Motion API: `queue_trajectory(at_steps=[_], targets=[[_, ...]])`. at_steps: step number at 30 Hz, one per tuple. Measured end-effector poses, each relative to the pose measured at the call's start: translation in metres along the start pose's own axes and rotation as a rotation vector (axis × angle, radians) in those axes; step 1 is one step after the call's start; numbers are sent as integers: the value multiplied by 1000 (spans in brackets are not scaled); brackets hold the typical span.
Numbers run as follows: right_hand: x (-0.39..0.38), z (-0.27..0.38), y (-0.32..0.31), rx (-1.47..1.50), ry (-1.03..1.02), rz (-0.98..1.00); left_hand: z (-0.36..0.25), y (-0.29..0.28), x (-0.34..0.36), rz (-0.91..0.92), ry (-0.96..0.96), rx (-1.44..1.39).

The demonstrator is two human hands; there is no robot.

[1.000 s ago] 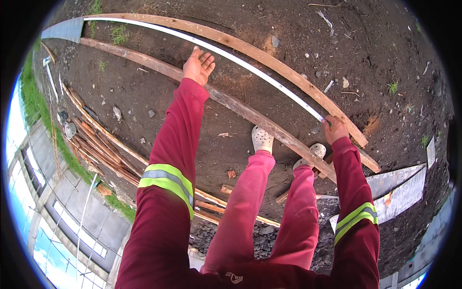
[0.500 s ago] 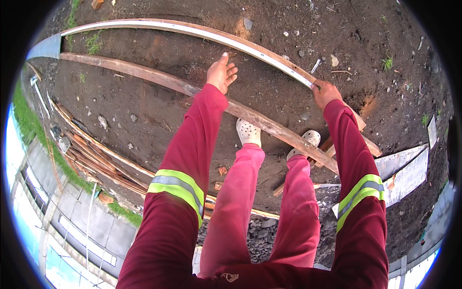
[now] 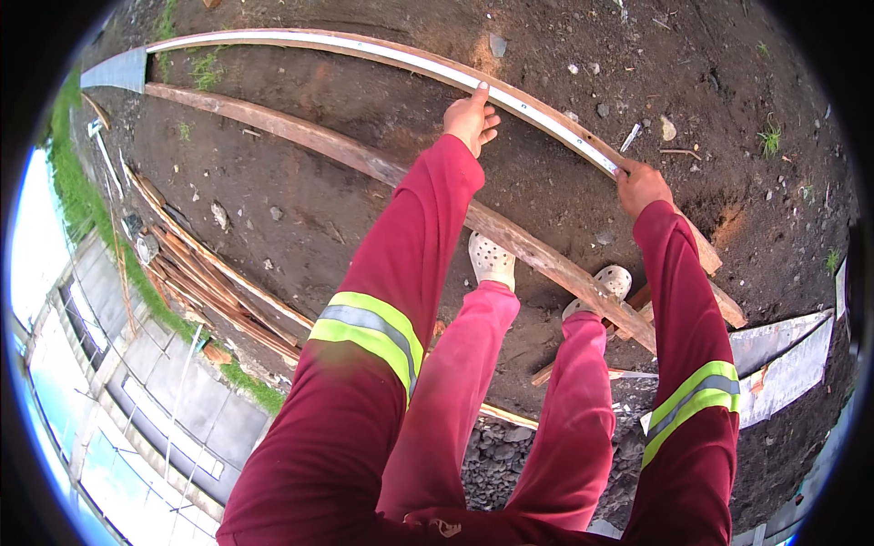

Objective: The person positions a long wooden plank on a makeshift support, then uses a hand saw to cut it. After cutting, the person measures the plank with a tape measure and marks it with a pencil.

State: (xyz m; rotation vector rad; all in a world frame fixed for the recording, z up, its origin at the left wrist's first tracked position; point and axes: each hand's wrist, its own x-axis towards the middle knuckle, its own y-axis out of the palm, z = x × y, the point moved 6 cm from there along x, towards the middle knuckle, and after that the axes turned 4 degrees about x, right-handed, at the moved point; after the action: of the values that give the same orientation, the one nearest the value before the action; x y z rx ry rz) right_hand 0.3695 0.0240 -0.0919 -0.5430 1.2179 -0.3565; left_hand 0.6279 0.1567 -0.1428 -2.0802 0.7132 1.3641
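Note:
A long wooden beam (image 3: 696,238) lies over the soil, bowed by the lens. Along it runs a narrow white strip (image 3: 414,62) with small dark marks. My right hand (image 3: 645,188) is closed on the strip's near right end, against the beam; its fingertips are partly hidden. Farther left, my left hand (image 3: 470,124) has its thumb stretched out and its fingers loosely bent and apart, holding nothing. That thumb tip overlaps the strip's edge; whether it presses on it I cannot tell. A second wooden beam (image 3: 537,250) passes beneath my forearms, beside my shoes.
A grey metal sheet (image 3: 118,71) spans the far left ends of both beams. Bent grey sheets (image 3: 783,364) lie at the right. Several wood strips (image 3: 205,282) are piled at the left, near a grass edge. Gravel (image 3: 496,464) shows between my legs.
My left hand has moved right and forward, up to the white strip. My right hand keeps its hold on the strip's end. The whole view has shifted slightly.

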Motion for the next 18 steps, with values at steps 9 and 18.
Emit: queue_trajectory(at_steps=[9,18], targets=[[2,0,2,-11,-27,-12,4,4,9,-65,2,1],[3,6,-2,-38,-7,3,6,6,14,-139,-4,7]])
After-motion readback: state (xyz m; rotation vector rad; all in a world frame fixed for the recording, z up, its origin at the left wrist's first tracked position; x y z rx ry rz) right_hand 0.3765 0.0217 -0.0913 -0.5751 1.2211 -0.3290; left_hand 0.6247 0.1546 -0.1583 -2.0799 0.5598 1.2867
